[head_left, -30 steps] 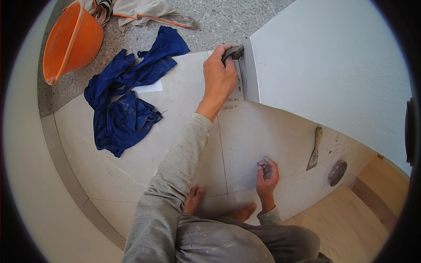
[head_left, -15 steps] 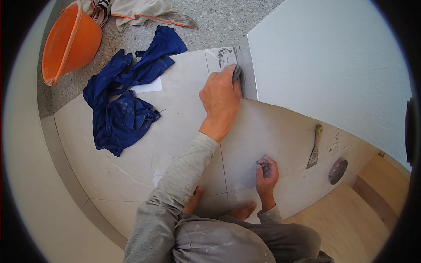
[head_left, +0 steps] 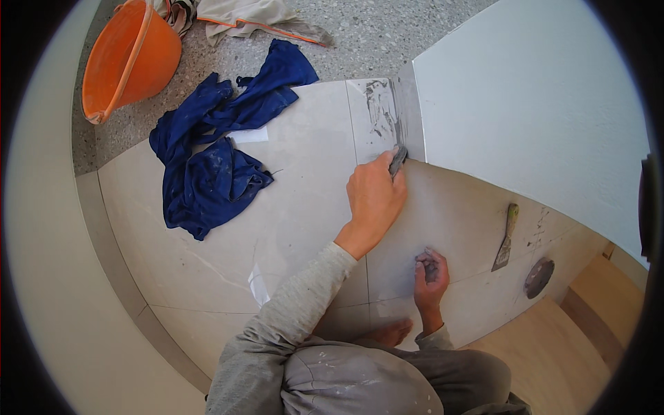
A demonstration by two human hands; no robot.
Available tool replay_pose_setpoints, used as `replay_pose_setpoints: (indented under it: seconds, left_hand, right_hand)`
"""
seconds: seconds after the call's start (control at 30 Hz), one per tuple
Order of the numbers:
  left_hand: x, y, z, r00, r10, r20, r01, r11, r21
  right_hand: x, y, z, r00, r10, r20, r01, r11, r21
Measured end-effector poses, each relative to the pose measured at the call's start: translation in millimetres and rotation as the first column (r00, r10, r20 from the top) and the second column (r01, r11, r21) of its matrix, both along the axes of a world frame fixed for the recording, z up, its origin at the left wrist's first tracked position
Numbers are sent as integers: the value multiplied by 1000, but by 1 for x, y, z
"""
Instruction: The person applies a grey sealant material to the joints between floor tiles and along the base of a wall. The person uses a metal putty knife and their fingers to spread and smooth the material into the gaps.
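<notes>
My left hand point(head_left: 377, 197) is closed on a small dark grey lump point(head_left: 398, 160), whose kind I cannot make out. It presses the lump at the near corner of the grey skirting tile point(head_left: 409, 114), where that meets the floor. Beyond the hand, dark grey smears point(head_left: 380, 111) streak the pale floor tile along this edge. My right hand point(head_left: 432, 275) is low over the tiles, nearer my knees, palm up with its fingers curled in. Grey dirt coats those fingertips; whatever they may hold is hidden.
A scraper point(head_left: 507, 238) and a round dark dish point(head_left: 539, 278) lie to the right, by wooden boards point(head_left: 546, 360). Crumpled blue cloth point(head_left: 214, 180) spreads over the tiles at left. An orange bucket point(head_left: 131, 62) stands behind it on speckled flooring. A white wall point(head_left: 532, 90) rises at right.
My left hand has slid the grey lump toward me along the skirting to its near corner, uncovering more dark smears. The right hand stays curled. The whole view has shifted slightly.
</notes>
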State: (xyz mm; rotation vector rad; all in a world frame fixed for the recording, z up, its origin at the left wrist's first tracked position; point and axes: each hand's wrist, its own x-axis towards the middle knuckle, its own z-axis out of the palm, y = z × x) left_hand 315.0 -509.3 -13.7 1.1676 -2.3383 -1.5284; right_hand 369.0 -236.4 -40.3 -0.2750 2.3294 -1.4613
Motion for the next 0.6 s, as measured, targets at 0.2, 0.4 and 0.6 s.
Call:
replay_pose_setpoints:
  seconds: [0.2, 0.4, 0.6]
  left_hand:
    - [49, -5, -10, 970, 215, -114, -143, 883, 447]
    - [55, 6, 32, 906, 424, -3, -205, 445, 872]
    - [57, 38, 32, 849, 522, 83, -251, 260, 933]
  right_hand:
    - [-14, -10, 14, 991, -85, 103, 83, 996, 25]
    - [-45, -72, 46, 933, 27, 358, 43, 981, -188]
    - [-34, -117, 43, 868, 149, 474, 61, 914, -401]
